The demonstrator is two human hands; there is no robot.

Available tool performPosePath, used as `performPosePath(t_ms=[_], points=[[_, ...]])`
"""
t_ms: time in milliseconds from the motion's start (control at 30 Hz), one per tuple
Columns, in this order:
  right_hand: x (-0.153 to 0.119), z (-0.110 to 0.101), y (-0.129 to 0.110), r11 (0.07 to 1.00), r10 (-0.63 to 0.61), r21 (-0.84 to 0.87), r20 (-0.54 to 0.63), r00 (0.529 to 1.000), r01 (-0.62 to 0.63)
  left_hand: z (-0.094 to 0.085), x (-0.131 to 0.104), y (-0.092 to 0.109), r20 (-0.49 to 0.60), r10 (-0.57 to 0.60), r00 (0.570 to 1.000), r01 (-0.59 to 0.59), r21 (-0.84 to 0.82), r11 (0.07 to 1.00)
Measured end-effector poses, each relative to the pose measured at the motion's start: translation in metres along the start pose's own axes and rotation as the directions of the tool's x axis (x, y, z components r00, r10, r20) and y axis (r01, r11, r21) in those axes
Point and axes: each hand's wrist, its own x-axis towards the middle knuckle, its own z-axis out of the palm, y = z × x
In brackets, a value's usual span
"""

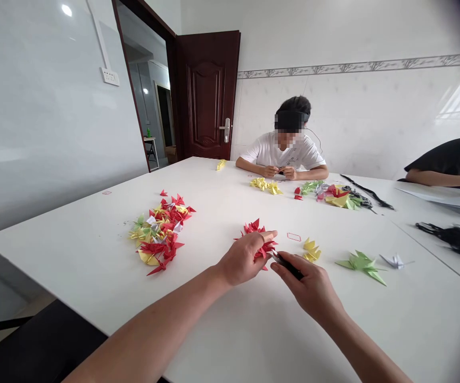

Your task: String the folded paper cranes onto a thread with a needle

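My left hand (246, 257) is curled at the near side of a cluster of red folded-paper pieces (255, 226), its fingers closed against the red paper. From the right, my right hand (307, 276) grips a black-handled tool (288, 266) whose metal tip points at the red paper beside my left fingers. The exact contact at the tip is too small to tell. Just right of the hands lie yellow folded pieces (312, 250), with green folded pieces (361, 264) and a white one (396, 261) farther right.
A mixed pile of red, yellow and green folded paper (162, 229) lies to the left on the white table (94, 239). Across it sits a person (284, 151) near more folded paper. Black straps (453, 239) and another person's arm (445, 178) are at right.
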Motion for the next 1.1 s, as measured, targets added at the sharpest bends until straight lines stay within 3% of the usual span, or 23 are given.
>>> performPosePath(t_ms=[433, 633, 733, 867, 1000, 1100], points=[[0.002, 0.001, 0.003, 1.0, -0.012, 0.003, 0.059, 0.998, 0.012, 0.003, 0.0, 0.0, 0.029, 0.033, 0.999, -0.033, 0.016, 0.999], [0.002, -0.002, 0.002, 1.0, 0.003, -0.015, 0.055, 0.999, -0.003, 0.002, 0.0, 0.001, 0.046, -0.009, 0.999, 0.009, -0.005, 1.0], [0.006, -0.008, 0.008, 0.999, 0.047, -0.026, -0.006, 0.999, -0.047, -0.003, 0.001, -0.002, 0.012, -0.086, 0.996, 0.086, -0.017, 0.996], [0.014, -0.02, 0.022, 0.979, 0.192, -0.044, -0.122, 0.974, -0.198, -0.015, 0.004, -0.014, -0.109, -0.236, 0.966, 0.239, 0.012, 0.971], [0.015, -0.021, 0.024, 0.969, 0.236, -0.072, -0.005, 0.972, -0.236, -0.028, 0.007, -0.033, -0.233, -0.384, 0.894, 0.411, 0.081, 0.908], [0.011, -0.013, 0.021, 0.973, 0.199, -0.134, 0.086, 0.976, -0.187, -0.03, 0.003, -0.046, -0.227, -0.5, 0.836, 0.535, 0.135, 0.834]])
